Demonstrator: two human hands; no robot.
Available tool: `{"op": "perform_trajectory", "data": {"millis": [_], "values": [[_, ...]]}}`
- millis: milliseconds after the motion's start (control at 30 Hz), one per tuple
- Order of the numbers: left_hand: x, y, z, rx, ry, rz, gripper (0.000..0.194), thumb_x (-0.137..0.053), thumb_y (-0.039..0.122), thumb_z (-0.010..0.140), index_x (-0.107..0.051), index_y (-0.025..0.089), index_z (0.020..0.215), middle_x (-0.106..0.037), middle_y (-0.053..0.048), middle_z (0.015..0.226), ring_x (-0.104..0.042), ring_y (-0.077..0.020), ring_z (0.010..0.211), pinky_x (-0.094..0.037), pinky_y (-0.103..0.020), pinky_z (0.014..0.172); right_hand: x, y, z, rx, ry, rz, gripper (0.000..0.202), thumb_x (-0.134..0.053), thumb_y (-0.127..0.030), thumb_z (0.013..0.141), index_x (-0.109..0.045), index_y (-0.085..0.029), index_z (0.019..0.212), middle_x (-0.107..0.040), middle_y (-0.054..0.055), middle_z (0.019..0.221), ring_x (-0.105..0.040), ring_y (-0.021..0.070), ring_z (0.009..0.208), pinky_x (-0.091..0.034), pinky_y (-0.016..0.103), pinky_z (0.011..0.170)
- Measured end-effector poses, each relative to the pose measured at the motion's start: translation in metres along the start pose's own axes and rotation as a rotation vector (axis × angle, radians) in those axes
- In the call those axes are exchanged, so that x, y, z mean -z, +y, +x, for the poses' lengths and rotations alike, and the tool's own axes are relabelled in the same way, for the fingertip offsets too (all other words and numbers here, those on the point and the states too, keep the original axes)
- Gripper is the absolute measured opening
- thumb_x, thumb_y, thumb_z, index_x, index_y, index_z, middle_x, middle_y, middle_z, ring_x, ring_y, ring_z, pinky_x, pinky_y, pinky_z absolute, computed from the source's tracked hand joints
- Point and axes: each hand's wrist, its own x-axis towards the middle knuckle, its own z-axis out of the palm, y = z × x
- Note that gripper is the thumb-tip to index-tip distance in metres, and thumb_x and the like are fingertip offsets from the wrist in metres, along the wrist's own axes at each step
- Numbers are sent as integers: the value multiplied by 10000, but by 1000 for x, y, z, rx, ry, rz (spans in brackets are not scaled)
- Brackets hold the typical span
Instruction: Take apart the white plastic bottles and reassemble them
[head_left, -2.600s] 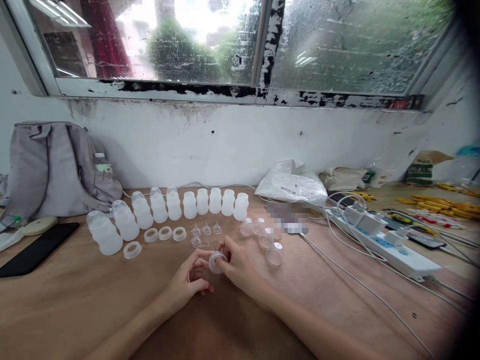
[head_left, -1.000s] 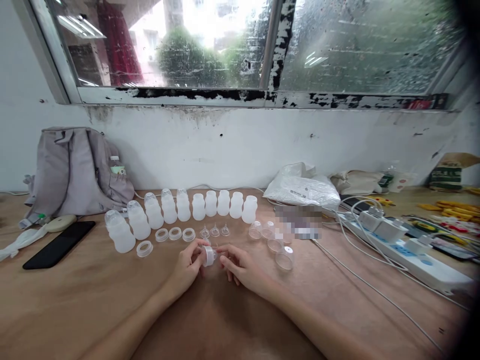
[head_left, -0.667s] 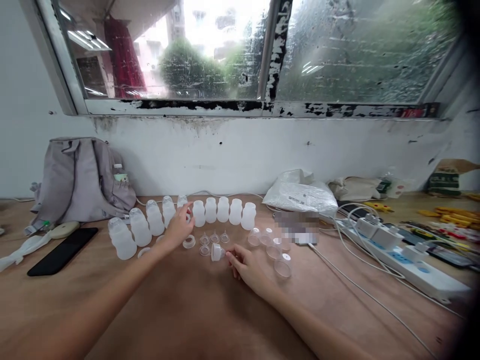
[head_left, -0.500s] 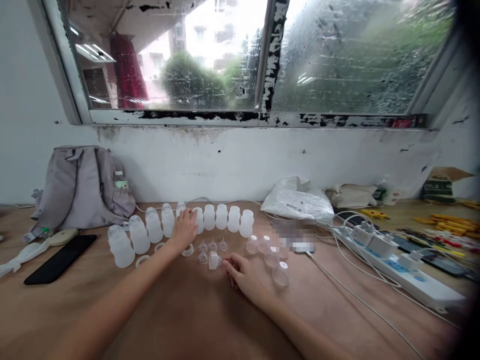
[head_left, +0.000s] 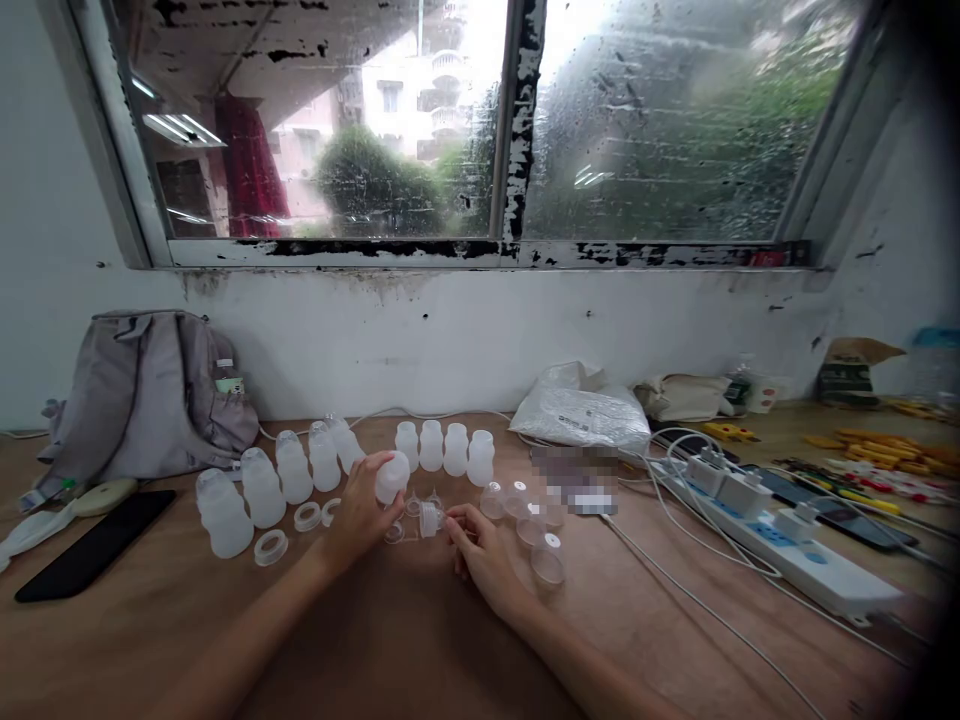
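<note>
Left hand (head_left: pixel 355 522): curled around a frosted white bottle (head_left: pixel 392 479), held tilted above the brown table (head_left: pixel 420 640).
Right hand (head_left: pixel 484 553): thumb and fingers pinching a threaded ring with a clear nipple (head_left: pixel 429 519), on its side, near the held bottle.
Just behind the hands: loose clear nipples (head_left: pixel 412 504), partly hidden.
Left of the hands: white rings (head_left: pixel 259 553) lying flat; behind them, five bottles with clear caps (head_left: pixel 227 518) in a curved row.
Beyond the hands: four uncapped bottles (head_left: pixel 455 451), upright.
Right of the hands: clear dome caps (head_left: pixel 548 566), grouped.
Outer edges: black phone (head_left: pixel 94 547) and grey backpack (head_left: pixel 112 400) at left, white power strip (head_left: pixel 817 565) at right.
</note>
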Motion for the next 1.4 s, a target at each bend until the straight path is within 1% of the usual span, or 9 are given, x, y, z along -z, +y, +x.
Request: {"op": "perform_trajectory", "data": {"millis": [100, 167, 300, 367, 500, 667, 1033, 1267, 1400], "values": [[27, 23, -23, -69, -101, -98, 540, -481, 146, 723, -285, 183, 1225, -472, -105, 1109, -444, -232, 1037, -375, -403, 890, 0, -3, -1, -15, 16, 37, 227, -460, -431, 789, -473, -203, 788, -461, -49, 605, -407, 60, 357, -289, 178, 313], [39, 33, -37, -110, -206, -131, 616, -468, 122, 702, -248, 176, 1275, -469, -113, 1135, -440, -244, 1047, -364, -417, 903, 0, -5, -3, -14, 11, 47, 225, -452, -433, 793, -472, -209, 788, -468, -46, 615, -412, 63, 366, -302, 183, 323], [42, 36, -53, -6, -412, -198, 712, -473, 131, 687, -170, 182, 1330, -498, -99, 1151, -477, -229, 1040, -394, -380, 897, 0, -7, -7, 28, -7, 33, 194, -441, -409, 807, -478, -220, 821, -486, -37, 655, -430, 70, 397, -329, 188, 345], [38, 33, -54, 81, -466, -230, 670, -493, 172, 703, -214, 217, 1311, -515, -73, 1156, -498, -215, 1039, -413, -354, 885, 2, -8, -7, 64, -12, -17, 172, -441, -384, 811, -487, -221, 839, -485, -35, 651, -434, 74, 409, -341, 190, 355], [34, 27, -53, 186, -486, -234, 510, -533, 248, 711, -398, 281, 1202, -514, -22, 1152, -529, -197, 1003, -439, -311, 852, 8, -12, -7, 180, -53, -216, 129, -447, -310, 812, -520, -209, 847, -498, -29, 608, -447, 85, 439, -367, 199, 412], [31, 25, -56, 200, -461, -297, 516, -567, 259, 701, -408, 286, 1191, -532, -18, 1117, -517, -187, 1007, -411, -317, 884, 13, -18, -6, 257, -91, -379, 121, -450, -265, 803, -544, -190, 819, -510, -27, 543, -465, 104, 457, -362, 212, 448], [34, 26, -55, 179, -425, -381, 421, -570, 246, 690, -462, 249, 1097, -558, -40, 1079, -530, -208, 978, -433, -353, 843, 11, -31, -10, 218, -133, -405, 173, -471, -343, 796, -559, -205, 737, -507, -28, 500, -456, 122, 470, -327, 228, 465], [41, 31, -52, 132, -485, -396, 458, -576, 241, 691, -454, 270, 1131, -545, -20, 1109, -527, -188, 998, -437, -319, 849, 12, -35, -11, 140, -217, -446, 495, -337, -471, 845, -423, -183, 452, -419, -24, 430, -390, 100, 428, -269, 229, 454], [38, 30, -54, 155, -502, -429, 472, -580, 247, 688, -457, 277, 1143, -546, -18, 1135, -525, -193, 1009, -431, -327, 861, 11, -36, -11, 159, -220, -442, 386, -392, -451, 832, -481, -185, 565, -478, -28, 500, -424, 107, 482, -284, 226, 477]]}}
